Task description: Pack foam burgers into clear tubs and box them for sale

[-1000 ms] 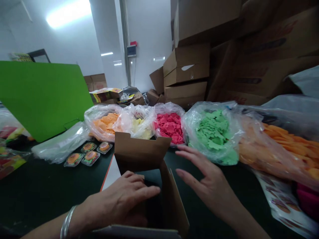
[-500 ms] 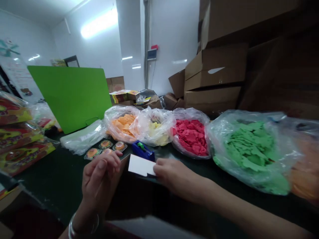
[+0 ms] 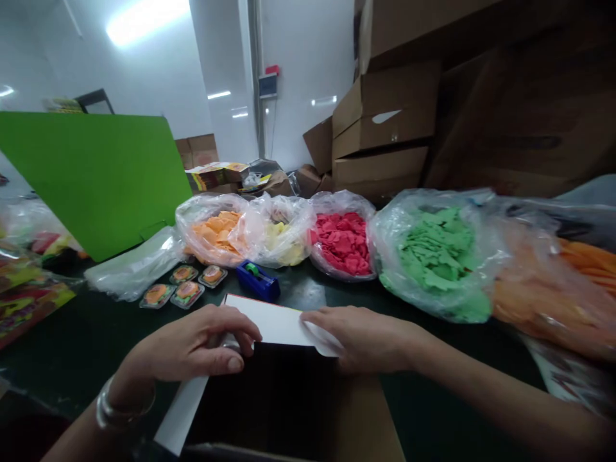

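Open cardboard box right up front on the dark table, sitting between the two hands; white flap folded across its far edge, brown side flap poking out at the near right.

Narrow grip on the left hand: fingers curled over the flap's left end, thumb tucked along the box edge, pinching the card; silver bangle on that wrist. Flatter shape on the right hand: palm down, fingers pressing the flap's right end, holding nothing else.

Different from half a second back: left hand up in the air then, curled and off the card, with only the right one on a small bit of white; both down on the flap now, and way more of the flap showing.

Different again from a full second back: a brown flap standing upright then and hiding the blue tape dispenser; out in plain sight now, just behind the white flap.

Same line-up behind as before: orange bag, yellow bag, red bag, green bag, second orange bag at far right; little burger packs left of the dispenser; green board leaning at the left; brown cartons stacked at the back.
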Available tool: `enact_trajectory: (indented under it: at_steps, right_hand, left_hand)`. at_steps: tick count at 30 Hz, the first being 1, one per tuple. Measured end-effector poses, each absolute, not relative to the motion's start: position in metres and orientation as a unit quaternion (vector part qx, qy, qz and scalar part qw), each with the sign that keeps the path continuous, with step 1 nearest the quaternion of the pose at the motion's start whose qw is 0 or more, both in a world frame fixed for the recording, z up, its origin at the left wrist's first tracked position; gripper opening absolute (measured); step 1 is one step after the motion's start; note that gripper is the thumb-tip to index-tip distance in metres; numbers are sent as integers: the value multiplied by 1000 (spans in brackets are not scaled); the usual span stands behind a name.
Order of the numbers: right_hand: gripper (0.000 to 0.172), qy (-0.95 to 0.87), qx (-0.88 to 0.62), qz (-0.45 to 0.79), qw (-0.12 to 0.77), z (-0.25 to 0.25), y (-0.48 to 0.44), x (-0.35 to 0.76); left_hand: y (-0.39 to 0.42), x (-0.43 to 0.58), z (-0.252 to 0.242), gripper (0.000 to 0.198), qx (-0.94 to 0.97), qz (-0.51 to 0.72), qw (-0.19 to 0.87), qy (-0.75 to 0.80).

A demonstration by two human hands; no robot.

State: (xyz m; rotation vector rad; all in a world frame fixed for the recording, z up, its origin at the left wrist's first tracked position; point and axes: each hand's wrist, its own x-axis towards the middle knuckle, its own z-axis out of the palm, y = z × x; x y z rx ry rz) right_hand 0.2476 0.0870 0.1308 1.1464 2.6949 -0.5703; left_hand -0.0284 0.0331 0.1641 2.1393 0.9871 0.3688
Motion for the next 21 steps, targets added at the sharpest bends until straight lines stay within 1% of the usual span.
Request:
enact_trajectory:
  at_steps: [3,8,11,12,14,16,17,18,21]
  right_hand:
    - [51,879,408,-236,72,130,88,267]
    - [34,867,392,-307,5,125,87,283]
    - [43,853,382,-355,-23,119,86,289]
    - [47,836,390,-383,-44,115,85,291]
    - [52,775,394,-477,-132,104,80,296]
    - [55,680,366,-574,-271,85,68,299]
    - [58,631,346,-605,-342,73,59,298]
    - [59,592,340,-609,-402,60,49,296]
    - [51,541,380,-554,-507,27,15,280]
  left_hand:
    - [36,-27,170,33,840,82,357,399]
    - [41,-19,178,23,863,0,291,412]
    - [41,-14,175,20,875,-14,233,423]
    - [41,-13,172,22,877,-11,220,426]
    - [41,-12,165,29,878,3,203,433]
    - [40,-11,157,37,875,17,199,440]
    - [40,-11,153,40,873,24,202,443]
    - [39,-10,150,42,869,33,207,448]
    - [37,-6,142,43,849,88,222,472]
